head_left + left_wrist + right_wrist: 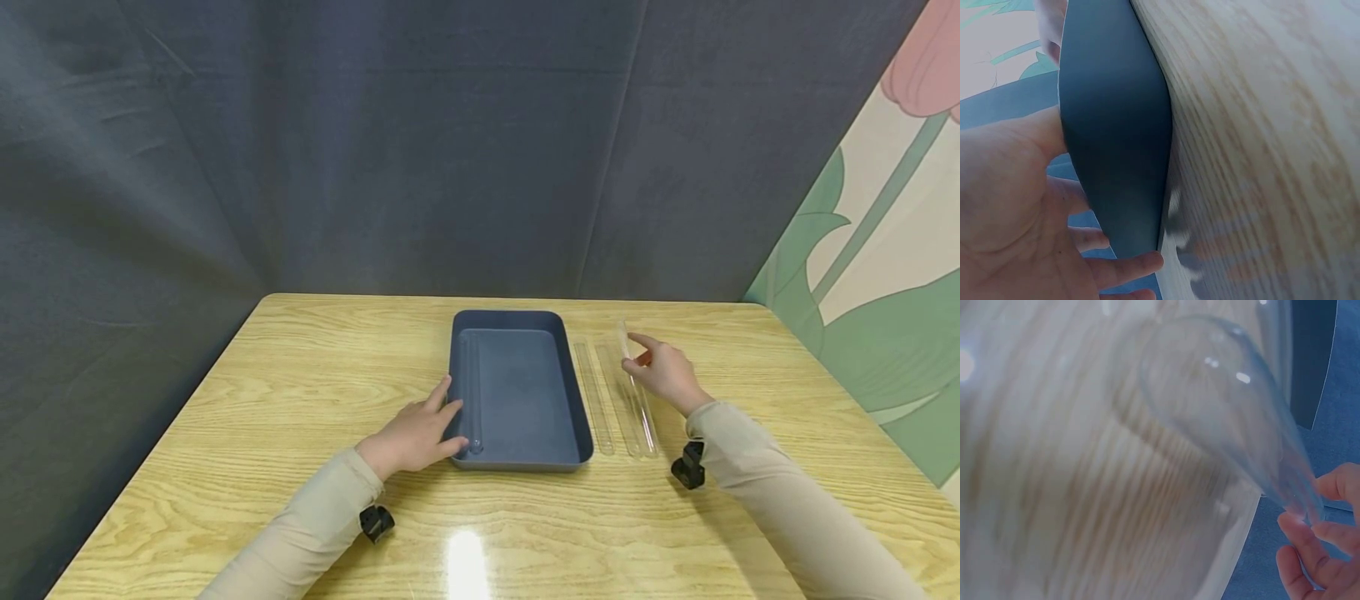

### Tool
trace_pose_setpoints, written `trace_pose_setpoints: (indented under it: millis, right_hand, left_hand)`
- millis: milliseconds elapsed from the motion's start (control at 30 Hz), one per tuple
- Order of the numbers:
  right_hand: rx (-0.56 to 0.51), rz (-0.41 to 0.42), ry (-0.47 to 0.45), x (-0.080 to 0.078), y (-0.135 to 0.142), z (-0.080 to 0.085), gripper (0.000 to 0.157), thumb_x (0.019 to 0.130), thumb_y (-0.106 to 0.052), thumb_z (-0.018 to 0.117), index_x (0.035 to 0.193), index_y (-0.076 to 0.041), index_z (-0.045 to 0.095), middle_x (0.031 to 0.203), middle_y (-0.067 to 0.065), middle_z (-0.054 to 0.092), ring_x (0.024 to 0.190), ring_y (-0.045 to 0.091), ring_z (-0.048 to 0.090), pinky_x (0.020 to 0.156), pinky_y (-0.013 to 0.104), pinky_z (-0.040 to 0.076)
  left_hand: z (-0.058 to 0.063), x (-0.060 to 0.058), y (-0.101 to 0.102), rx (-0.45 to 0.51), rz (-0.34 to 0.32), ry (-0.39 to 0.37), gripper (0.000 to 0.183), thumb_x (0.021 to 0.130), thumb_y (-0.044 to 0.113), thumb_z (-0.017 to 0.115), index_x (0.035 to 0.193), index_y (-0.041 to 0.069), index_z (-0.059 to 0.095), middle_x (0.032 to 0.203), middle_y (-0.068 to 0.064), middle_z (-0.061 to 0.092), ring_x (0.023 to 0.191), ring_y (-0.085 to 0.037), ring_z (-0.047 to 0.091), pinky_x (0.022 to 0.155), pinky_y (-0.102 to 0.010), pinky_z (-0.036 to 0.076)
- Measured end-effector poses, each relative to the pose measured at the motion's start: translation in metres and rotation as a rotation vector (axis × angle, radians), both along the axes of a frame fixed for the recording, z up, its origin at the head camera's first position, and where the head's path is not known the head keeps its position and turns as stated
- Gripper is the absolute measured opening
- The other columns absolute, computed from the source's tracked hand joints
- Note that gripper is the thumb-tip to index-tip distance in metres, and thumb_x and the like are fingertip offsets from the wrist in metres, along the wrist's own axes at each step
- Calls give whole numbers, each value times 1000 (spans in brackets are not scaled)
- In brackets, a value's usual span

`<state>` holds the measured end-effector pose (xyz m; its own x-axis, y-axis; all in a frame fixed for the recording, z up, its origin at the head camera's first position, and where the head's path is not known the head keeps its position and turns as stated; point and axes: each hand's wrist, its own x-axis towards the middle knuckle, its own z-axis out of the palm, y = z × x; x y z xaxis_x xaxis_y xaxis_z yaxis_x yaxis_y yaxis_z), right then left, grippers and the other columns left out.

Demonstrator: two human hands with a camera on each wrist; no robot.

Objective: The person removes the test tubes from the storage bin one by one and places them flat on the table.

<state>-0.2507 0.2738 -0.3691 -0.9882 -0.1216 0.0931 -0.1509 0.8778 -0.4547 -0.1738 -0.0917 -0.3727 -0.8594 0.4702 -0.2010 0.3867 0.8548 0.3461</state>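
The right hand (667, 375) pinches a tilted clear tube (640, 402) near its far end, right of a blue tray (528, 400) on the tabletop (337, 350), while the left hand (412, 435), fingers spread, touches the tray's left edge (a second tube (472, 383) lies inside)

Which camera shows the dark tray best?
The head view: it shows the tray almost whole, rim and inside, from above. The left wrist view shows mostly its outer wall, up close; the right wrist view, just a dark piece at the upper right.
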Motion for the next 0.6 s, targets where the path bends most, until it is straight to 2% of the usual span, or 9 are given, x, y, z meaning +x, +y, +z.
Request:
trace_pose_setpoints:
  millis: [600]
  right_hand:
    - [2, -2, -67, -2, -7, -6, 54, 92, -22, 53, 136, 7, 41, 100, 29, 64, 78, 31, 64, 59, 35, 49]
  left_hand:
    - [0, 0, 0, -5, -7, 6, 61, 95, 39, 50, 143, 2, 37, 157, -20, 5, 131, -41, 41, 111, -51, 30]
